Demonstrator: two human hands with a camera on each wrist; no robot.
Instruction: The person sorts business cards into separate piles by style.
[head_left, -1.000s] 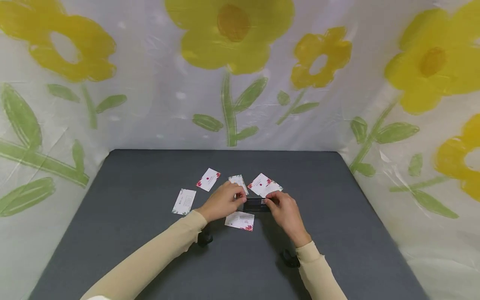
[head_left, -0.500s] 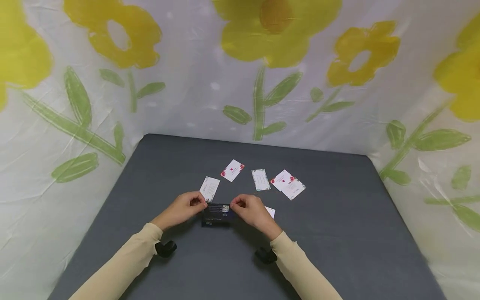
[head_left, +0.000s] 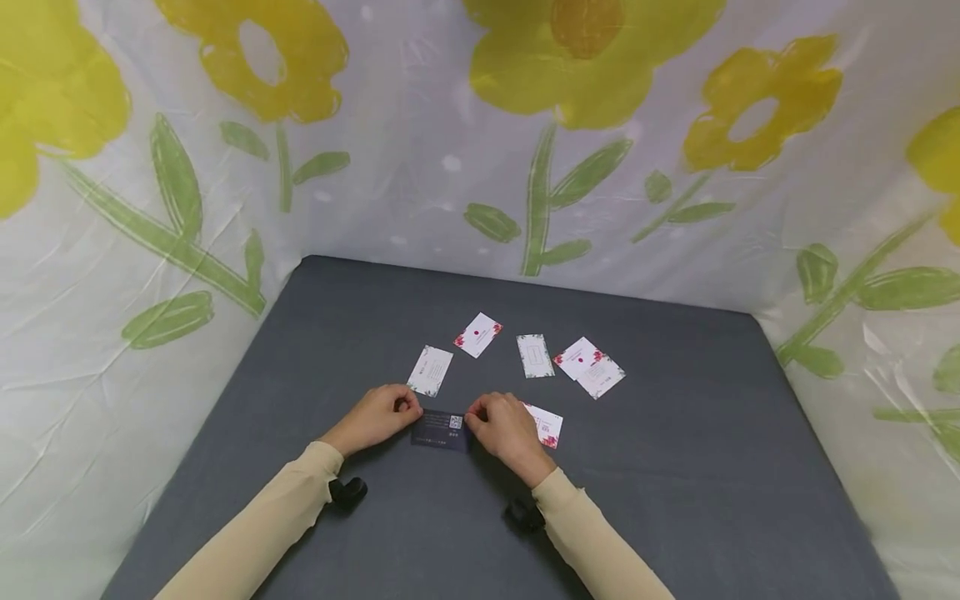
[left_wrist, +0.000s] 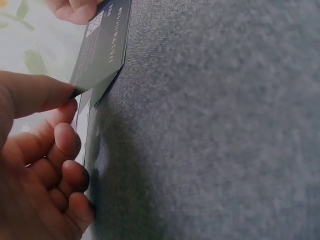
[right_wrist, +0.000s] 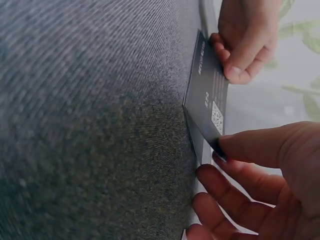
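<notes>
Left hand (head_left: pixel 375 418) and right hand (head_left: pixel 507 429) pinch the dark QR-code card (head_left: pixel 437 432) between them, long axis roughly parallel to the worktop's (head_left: pixel 675 467) far edge.

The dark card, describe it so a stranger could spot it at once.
On the gray table, look between the left hand and right hand. They pinch the dark card by its ends. Unlike the nearby white cards, its face is dark, with a square code.

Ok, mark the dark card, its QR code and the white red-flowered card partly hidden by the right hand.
Dark card (head_left: pixel 435 432): head view, middle of its printed face.
QR code (right_wrist: pixel 217 117): right wrist view, its centre.
White red-flowered card (head_left: pixel 546 423): head view, middle of its uncovered part.
</notes>
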